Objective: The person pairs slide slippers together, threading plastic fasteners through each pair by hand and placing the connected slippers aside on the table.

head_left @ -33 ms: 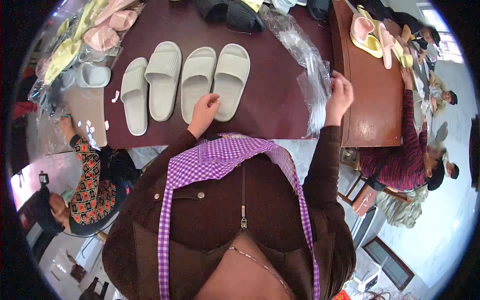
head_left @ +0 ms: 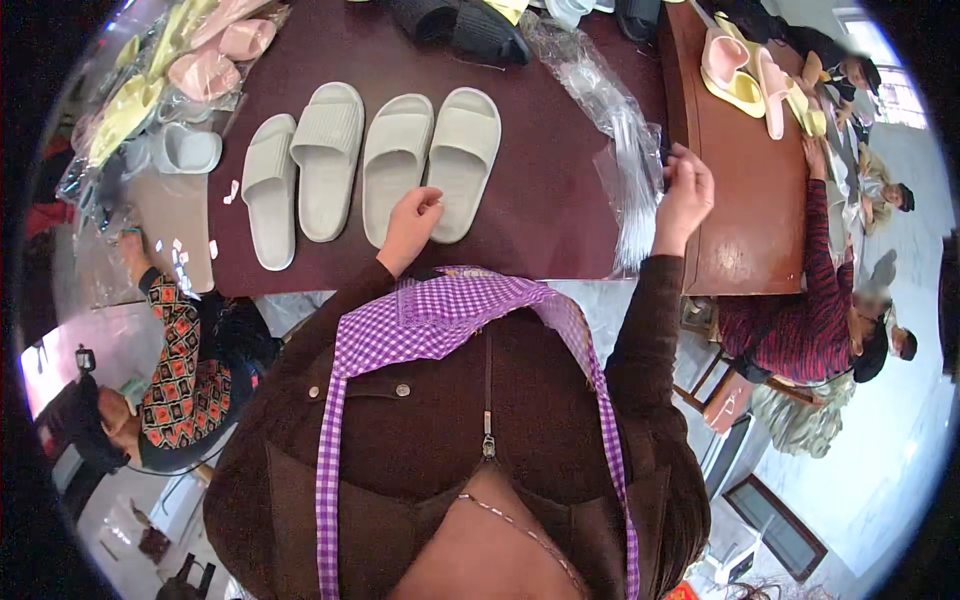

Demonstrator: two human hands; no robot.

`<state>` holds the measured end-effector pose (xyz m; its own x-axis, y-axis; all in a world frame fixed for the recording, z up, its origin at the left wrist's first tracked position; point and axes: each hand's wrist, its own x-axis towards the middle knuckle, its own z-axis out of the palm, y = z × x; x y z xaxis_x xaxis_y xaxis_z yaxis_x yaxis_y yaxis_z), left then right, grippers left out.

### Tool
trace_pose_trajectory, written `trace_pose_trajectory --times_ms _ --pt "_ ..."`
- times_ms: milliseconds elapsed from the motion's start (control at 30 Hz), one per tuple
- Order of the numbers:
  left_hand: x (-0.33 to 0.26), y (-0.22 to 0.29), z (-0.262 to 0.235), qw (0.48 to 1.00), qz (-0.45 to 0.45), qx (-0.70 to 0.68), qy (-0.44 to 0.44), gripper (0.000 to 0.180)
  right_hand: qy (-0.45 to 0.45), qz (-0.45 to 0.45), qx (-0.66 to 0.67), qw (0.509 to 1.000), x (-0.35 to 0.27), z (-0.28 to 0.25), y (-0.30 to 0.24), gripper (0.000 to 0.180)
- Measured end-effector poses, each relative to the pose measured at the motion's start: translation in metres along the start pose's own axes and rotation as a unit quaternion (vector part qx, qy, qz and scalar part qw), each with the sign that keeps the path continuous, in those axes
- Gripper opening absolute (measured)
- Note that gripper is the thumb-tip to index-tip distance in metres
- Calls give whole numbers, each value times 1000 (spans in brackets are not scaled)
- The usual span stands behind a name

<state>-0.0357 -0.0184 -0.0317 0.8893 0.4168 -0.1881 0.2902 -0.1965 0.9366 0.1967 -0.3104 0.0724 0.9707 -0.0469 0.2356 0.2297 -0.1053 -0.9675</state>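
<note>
Four-slipper rows aside, two pairs of grey slide slippers lie on the dark red table: one pair (head_left: 325,185) at the left, the other pair (head_left: 463,165) nearer the middle. My left hand (head_left: 412,228) is closed over the heel end of the middle pair, thumb and fingers pressed together; whatever is in them is too small to make out. At the right edge of a stack of clear plastic bags (head_left: 632,195) my right hand (head_left: 686,200) is raised, fingers curled and thumb against them. Whether a bag is pinched there cannot be seen.
Black slippers (head_left: 490,35) lie at the far edge. Bagged pink and yellow slippers (head_left: 205,75) pile up at the left, beside a co-worker in a patterned sleeve (head_left: 172,330). On the brown table (head_left: 740,215) at right are more slippers (head_left: 735,85); other people sit beyond.
My right hand has shifted slightly to the right, away from the bag stack. The left hand has barely moved, and the slippers lie as before.
</note>
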Motion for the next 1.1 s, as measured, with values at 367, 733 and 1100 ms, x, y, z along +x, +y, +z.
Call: trace_pose_trajectory --times_ms 367,733,1100 --pt "15 41 36 982 157 -5 -109 25 -61 87 -46 993 -16 -9 4 20" --pt "50 103 95 906 380 93 -163 56 -24 49 -50 997 -39 0 14 19" --pt "157 112 200 798 470 321 -201 74 -24 72 55 996 -42 -1 27 14"
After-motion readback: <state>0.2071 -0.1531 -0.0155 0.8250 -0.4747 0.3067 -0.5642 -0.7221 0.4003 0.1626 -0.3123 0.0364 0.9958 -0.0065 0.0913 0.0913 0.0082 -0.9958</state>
